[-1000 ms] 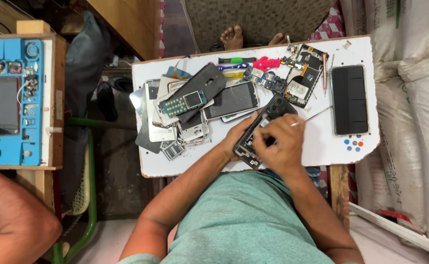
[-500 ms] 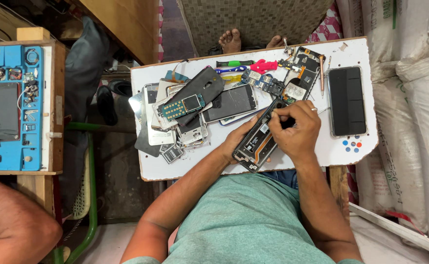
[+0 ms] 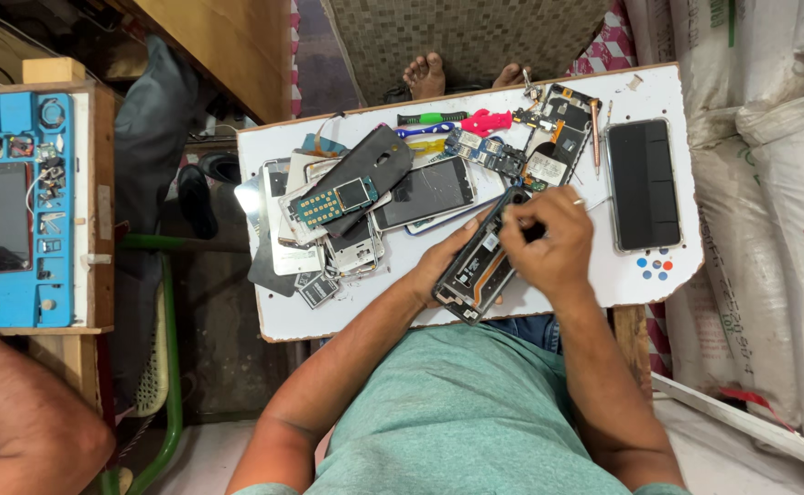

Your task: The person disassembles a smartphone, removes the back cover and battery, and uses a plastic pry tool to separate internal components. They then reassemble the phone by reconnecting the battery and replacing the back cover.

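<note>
Opened phone held over white board, both hands on it.

L hand [image 3: 446,261] grips the opened phone frame [image 3: 477,268] along its left edge, near the front of the white board [image 3: 347,316]; R hand [image 3: 548,243] sits clenched over the frame's top end, fingers pinched on sth too small to make out. Just left: pile of phone parts w/ a keypad circuit board [image 3: 333,202]. Right: black phone [image 3: 644,183] lying flat. Colourful pry tools [image 3: 448,124] at far edge. Blue repair mat [image 3: 17,206] on side table.

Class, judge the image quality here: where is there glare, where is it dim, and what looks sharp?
Head view: even light on the white board; glare off a shiny panel at its left end; the floor beneath is dim; right hand and opened phone stay sharp.
</note>
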